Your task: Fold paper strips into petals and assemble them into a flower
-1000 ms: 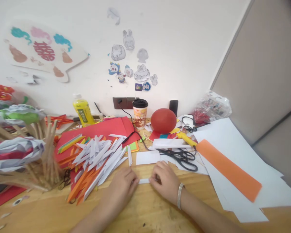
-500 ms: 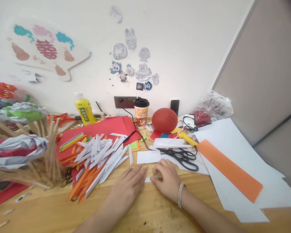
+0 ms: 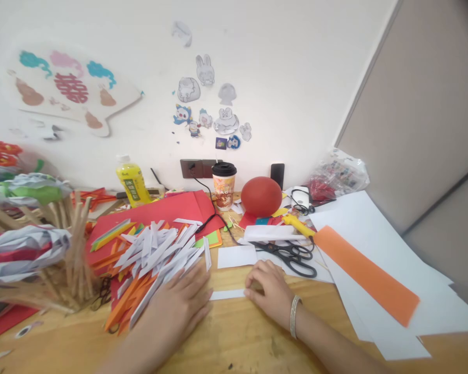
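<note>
- Left hand [image 3: 183, 296] lay spread, palm down, grasping nothing, on the near left side of the scissors [image 3: 294, 254]; its fingers met the visible left end of the white strip [image 3: 228, 294], though whether they pressed on it could not be told.
- Right hand [image 3: 271, 291] curled just in front of the scissors, thumb and finger pinching the strip's right end.
- The strip lay on the table [image 3: 234, 337], to the near left of the scissors.
- Half a second earlier the left hand had covered most of it; it had since moved leftward, baring more, while the right stayed put.
- That suggested a smoothing stroke along the strip, folding probably unfinished.
</note>
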Tool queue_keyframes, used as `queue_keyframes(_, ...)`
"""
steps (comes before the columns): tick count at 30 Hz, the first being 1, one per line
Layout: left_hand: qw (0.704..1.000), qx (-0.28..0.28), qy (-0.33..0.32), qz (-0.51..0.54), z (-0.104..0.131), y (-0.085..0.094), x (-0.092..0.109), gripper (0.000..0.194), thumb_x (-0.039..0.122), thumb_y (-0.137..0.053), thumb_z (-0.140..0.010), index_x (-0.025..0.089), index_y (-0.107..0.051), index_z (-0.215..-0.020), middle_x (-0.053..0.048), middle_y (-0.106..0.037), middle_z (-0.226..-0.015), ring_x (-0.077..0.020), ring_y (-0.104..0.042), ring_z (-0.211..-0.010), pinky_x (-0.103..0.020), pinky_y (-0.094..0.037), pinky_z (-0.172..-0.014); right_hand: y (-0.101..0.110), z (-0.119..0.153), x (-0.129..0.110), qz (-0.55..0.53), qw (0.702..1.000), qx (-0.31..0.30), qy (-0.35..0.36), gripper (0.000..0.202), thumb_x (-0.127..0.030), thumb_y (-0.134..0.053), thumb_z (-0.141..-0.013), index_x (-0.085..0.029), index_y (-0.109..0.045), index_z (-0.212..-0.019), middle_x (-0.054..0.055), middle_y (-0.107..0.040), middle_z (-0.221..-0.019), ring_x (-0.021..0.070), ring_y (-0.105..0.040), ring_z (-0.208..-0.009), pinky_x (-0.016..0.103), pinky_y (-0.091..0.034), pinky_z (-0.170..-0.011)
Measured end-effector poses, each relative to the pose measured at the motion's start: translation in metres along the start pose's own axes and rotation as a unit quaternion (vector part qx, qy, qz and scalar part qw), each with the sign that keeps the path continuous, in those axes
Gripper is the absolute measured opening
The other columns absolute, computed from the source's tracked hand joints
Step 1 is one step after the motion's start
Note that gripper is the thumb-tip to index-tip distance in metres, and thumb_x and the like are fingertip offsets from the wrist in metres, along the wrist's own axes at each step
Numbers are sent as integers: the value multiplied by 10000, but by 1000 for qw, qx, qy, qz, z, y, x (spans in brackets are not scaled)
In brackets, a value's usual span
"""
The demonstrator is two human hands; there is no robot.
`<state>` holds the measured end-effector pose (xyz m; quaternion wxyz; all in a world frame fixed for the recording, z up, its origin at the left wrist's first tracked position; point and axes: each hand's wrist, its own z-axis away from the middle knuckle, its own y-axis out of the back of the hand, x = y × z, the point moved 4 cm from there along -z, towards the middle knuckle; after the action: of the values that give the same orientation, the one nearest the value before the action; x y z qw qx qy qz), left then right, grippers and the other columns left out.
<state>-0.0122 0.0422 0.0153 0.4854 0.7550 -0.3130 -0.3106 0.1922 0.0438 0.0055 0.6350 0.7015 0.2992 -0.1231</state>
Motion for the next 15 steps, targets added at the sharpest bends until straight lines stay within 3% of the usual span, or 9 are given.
queue_keyframes(4, 993, 70, 59, 73, -11, 3, 10, 299, 266, -374, -914, 179, -654, -852, -55, -662, -872, -202, -595, -870, -331, -489, -774, -4, 2, -5, 31, 998, 2, 49, 104, -110, -628, -748, -184, -556, -754, -1, -564, -843, 169, -464, -838, 295, -335, -759)
queue_keyframes(7, 982, 83, 95, 138, -16, 4, 10, 270, 230, -387, -902, 185, -636, -807, -44, -630, -815, -168, -583, -763, -282, -497, -690, -5, 4, -7, 52, 997, 10, 57, 138, -91, -638, -738, -185, -538, -751, -1, -565, -858, 175, -465, -839, 307, -343, -763)
queue_keyframes(11, 972, 57, 103, 203, -17, 8, 11, 198, 145, -453, -847, 198, -619, -754, -29, -614, -818, -161, -573, -780, -268, -487, -694, -6, 4, -10, 41, 998, 8, 54, 172, -62, -637, -728, -184, -516, -724, -1, -577, -852, 178, -484, -833, 317, -363, -761)
queue_keyframes(15, 961, 13, 162, 223, -13, 6, 15, 131, 99, -511, -795, 190, -589, -741, -17, -605, -780, -165, -566, -765, -275, -476, -696, -8, 2, -11, 3, 996, -10, 87, 191, -33, -597, -737, -186, -499, -678, -11, -578, -765, 166, -509, -776, 295, -394, -717)
